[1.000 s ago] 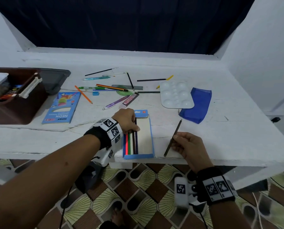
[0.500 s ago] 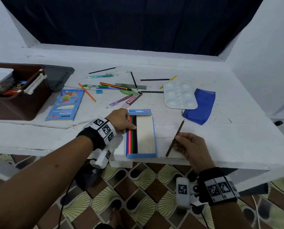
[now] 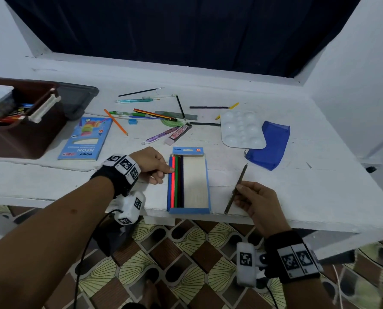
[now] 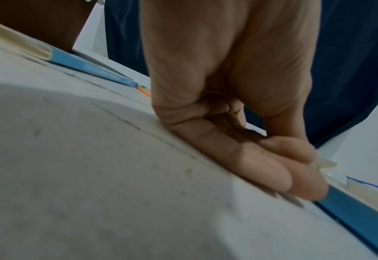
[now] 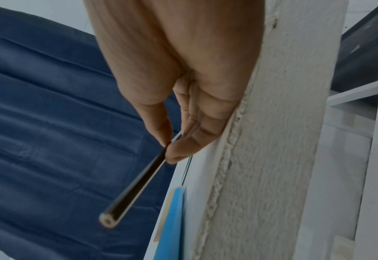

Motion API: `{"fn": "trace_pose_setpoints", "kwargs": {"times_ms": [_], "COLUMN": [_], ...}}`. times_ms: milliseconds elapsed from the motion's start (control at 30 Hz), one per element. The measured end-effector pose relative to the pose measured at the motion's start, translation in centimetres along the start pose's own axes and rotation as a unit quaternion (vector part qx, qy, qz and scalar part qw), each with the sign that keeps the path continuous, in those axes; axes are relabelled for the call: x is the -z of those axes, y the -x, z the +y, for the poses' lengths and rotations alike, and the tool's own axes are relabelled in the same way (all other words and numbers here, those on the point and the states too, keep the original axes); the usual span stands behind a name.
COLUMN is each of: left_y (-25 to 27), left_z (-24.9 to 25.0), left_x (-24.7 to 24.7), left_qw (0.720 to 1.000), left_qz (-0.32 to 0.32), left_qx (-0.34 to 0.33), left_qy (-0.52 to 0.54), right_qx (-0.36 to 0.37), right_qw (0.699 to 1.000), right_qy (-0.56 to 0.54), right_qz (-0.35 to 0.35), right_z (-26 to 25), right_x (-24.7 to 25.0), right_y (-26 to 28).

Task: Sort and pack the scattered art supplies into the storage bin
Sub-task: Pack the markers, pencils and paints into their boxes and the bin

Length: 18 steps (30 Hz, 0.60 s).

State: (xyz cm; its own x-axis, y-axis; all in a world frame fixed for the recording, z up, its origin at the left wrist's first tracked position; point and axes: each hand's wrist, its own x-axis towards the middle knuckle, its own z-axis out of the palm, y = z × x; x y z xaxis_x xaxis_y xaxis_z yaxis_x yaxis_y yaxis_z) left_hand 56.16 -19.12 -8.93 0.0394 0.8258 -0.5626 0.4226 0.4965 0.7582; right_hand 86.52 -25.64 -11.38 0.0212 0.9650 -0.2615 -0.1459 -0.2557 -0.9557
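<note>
The right hand (image 3: 256,200) pinches a dark pencil (image 3: 236,188) between thumb and fingers, its long axis running from about 7 to 1 o'clock, nearly parallel to the pencils in the open box (image 3: 206,186). The box lies at 9 o'clock from that grip, on the desk (image 3: 297,175) edge, free space on its right. The left hand (image 3: 151,163), fingers loosely curled and holding nothing, steadies the box's left wall.

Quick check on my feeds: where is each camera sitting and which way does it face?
Head: on the head, looking down at the table; both forearms show.
Left wrist: low along the left hand, fingers at the pencil tray.
Right wrist: along the right hand pinching a dark pencil.
Shared: head view also shows tray and pencil.
</note>
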Motion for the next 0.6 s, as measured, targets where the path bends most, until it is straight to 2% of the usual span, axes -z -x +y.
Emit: {"fn": "trace_pose_setpoints", "kwargs": {"times_ms": [167,300,433,600], "left_y": [-0.1,0.1,0.3,0.6], "left_z": [0.1,0.2,0.2,0.6], "left_x": [-0.4,-0.5,-0.7,-1.1], "left_qw": [1.000,0.999,0.999,0.998], "left_qz": [0.009,0.014,0.009,0.032], "left_qx": [0.013,0.019,0.024,0.035], "left_qy": [0.014,0.028,0.039,0.039], "right_qx": [-0.013,0.006,0.021,-0.043], "right_qw": [1.000,0.993,0.963,0.907], "right_qy": [0.019,0.083,0.211,0.362], "right_qz": [-0.009,-0.088,-0.163,-0.212], "right_z": [-0.5,-2.6,-4.9,-6.0], "right_x": [-1.0,-3.6,-6.6,-9.2], "right_y": [0.0,-0.1,-1.4,-3.4]}}
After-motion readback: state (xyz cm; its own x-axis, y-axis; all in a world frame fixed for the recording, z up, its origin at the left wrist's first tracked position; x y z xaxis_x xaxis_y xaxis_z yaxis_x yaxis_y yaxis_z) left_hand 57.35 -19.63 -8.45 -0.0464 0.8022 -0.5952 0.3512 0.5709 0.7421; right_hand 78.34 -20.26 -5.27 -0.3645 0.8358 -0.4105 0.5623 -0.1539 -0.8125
